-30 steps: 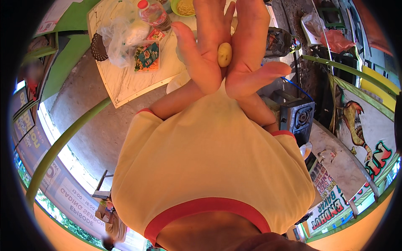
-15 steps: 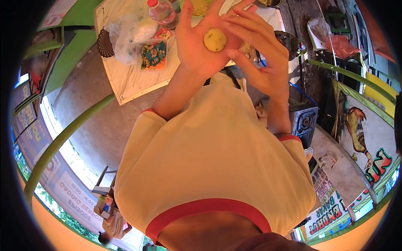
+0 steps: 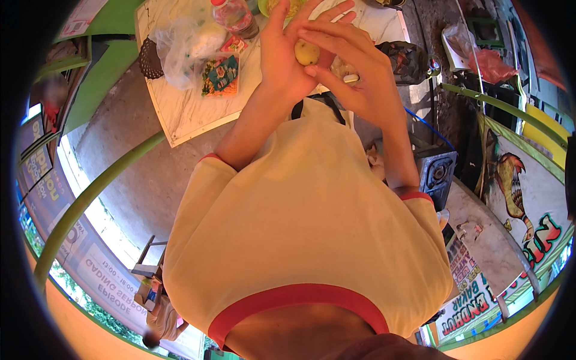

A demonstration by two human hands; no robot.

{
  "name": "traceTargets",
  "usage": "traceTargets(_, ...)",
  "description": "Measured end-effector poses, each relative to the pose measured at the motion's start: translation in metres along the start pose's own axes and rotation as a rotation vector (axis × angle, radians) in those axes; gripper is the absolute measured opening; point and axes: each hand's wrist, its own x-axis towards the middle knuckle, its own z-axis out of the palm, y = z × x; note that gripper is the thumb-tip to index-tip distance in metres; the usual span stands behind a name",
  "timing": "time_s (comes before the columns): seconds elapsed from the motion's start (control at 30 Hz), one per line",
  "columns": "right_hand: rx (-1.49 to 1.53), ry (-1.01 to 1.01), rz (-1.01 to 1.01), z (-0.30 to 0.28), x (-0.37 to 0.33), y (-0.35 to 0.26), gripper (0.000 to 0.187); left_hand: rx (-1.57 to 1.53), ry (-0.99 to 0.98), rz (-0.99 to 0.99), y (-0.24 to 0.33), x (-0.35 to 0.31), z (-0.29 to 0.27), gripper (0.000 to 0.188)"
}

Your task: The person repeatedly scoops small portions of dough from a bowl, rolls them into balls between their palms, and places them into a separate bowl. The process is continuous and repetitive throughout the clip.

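Note:
A small round yellow patty [image 3: 306, 53] with darker specks rests against the palm of my left hand [image 3: 281, 66], whose fingers stretch out and away. My right hand [image 3: 359, 63] curves over it from the right, its thumb at the lower edge and its fingertips at the top, pinching it. Beyond my hands, a green bowl [image 3: 264, 8] of yellow mash is partly hidden by my left fingers. Left of my left hand, a clear tray [image 3: 220, 77] holds chopped orange and green food and a teal packet.
The marble-patterned table [image 3: 180, 123] also carries a red-capped bottle [image 3: 235, 19], a clear plastic bag [image 3: 180, 57] and a brown woven item [image 3: 150, 60]. A black plastic bag [image 3: 403, 60] is at its right. A stove [image 3: 437, 174] stands by my right elbow. One person [image 3: 162, 318] appears lower left.
The right fingers have closed in around the patty, which now looks tilted and rounder. Both hands have shifted slightly, uncovering more of the bowl's green rim.

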Motion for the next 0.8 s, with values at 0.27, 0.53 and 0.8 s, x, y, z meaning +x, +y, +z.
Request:
traceTargets(0.27,0.261,0.204,0.522,0.049,-0.075,0.120,0.030,1.430,0.468,-0.234,0.014,0.020,-0.224,0.054)
traceTargets(0.53,0.133,0.085,0.760,0.101,-0.215,0.205,0.028,2.177,0.578,-0.663,0.026,0.007,-0.281,0.060)
traceTargets(0.8,0.101,0.314,0.964,0.105,-0.282,0.209,0.021,2.225,0.647,-0.584,0.021,0.007,-0.286,0.055)
